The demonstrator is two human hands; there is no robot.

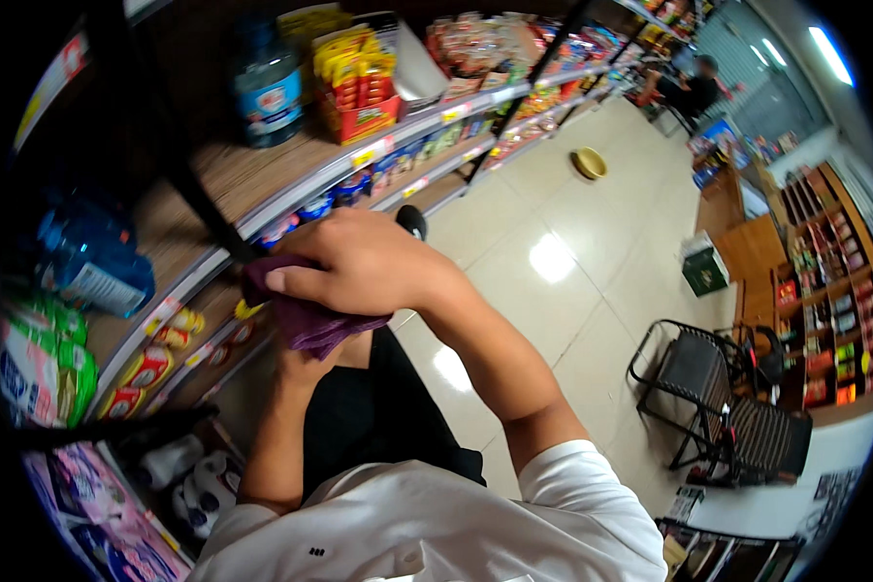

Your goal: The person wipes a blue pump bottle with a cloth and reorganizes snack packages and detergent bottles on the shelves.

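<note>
A purple cloth (322, 330) hangs bunched in front of the shelf edge. My right hand (354, 254) is closed over its upper part, with the thumb pressed along the fabric. Just below it, my left hand (304, 365) meets the underside of the cloth, and its fingers are hidden. The cloth's left end lies close by a slanting black shelf post (199, 199); whether it touches the post I cannot tell. Above the hands, a wooden shelf (252, 179) carries a large clear bottle (266, 92) with a blue label and a red box (359, 112) of yellow packets.
Blue bottles (97, 257) and green-white packs (44, 364) stand at the left. Pink-purple packs (102, 514) lie lower left. A yellow bowl (589, 163) rests on the tiled floor (514, 291). Black folding chairs (708, 388) stand at the right; a person (694, 89) sits far back.
</note>
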